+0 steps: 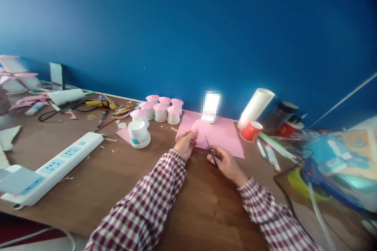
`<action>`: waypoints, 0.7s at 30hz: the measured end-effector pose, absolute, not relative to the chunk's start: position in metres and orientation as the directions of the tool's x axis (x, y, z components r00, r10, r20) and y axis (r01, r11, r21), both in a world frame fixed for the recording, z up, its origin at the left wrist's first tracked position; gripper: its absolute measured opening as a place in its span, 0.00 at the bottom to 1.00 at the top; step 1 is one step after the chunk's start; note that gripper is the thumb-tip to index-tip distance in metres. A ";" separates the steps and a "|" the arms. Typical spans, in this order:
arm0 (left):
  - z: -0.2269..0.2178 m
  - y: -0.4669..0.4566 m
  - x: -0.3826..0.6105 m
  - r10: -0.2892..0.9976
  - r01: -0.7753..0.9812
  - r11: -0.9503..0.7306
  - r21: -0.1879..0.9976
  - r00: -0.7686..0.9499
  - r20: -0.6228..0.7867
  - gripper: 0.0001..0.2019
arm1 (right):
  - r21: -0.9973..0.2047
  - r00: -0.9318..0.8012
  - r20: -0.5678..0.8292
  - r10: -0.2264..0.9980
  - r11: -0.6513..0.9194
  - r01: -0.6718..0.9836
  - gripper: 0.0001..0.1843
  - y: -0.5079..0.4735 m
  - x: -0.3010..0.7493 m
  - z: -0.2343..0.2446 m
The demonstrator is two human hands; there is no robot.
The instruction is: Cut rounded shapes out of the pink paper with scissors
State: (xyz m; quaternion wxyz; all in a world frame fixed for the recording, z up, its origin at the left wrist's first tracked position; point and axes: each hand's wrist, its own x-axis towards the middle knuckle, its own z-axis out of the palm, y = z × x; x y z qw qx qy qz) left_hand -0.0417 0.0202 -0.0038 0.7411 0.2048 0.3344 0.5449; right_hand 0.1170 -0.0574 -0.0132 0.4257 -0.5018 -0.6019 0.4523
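My left hand (185,143) pinches a round pink paper piece (202,131) by its left edge, above a larger pink paper sheet (220,135) lying on the brown table (118,180). My right hand (225,160) is closed round the handles of dark scissors (209,147), whose blades reach up to the round piece. Both arms wear red and white checked sleeves.
Several white cups with pink tops (160,110) stand behind an upturned white cup (138,133). A white power strip (53,166) lies at left. A red cup (251,130), a white roll (255,106), markers (272,157) and a blue glue gun (326,180) crowd the right.
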 end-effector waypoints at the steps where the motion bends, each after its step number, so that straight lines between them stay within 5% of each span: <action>1: -0.004 0.020 -0.042 0.944 -0.670 0.324 0.668 0.182 -0.275 0.07 | -0.971 -0.134 0.060 0.989 0.089 0.223 0.23 -0.057 0.117 -0.014; 21: -0.004 0.021 -0.042 0.944 -0.686 0.319 0.654 0.167 -0.285 0.08 | -0.968 -0.121 0.050 0.991 0.078 0.238 0.23 -0.057 0.116 -0.013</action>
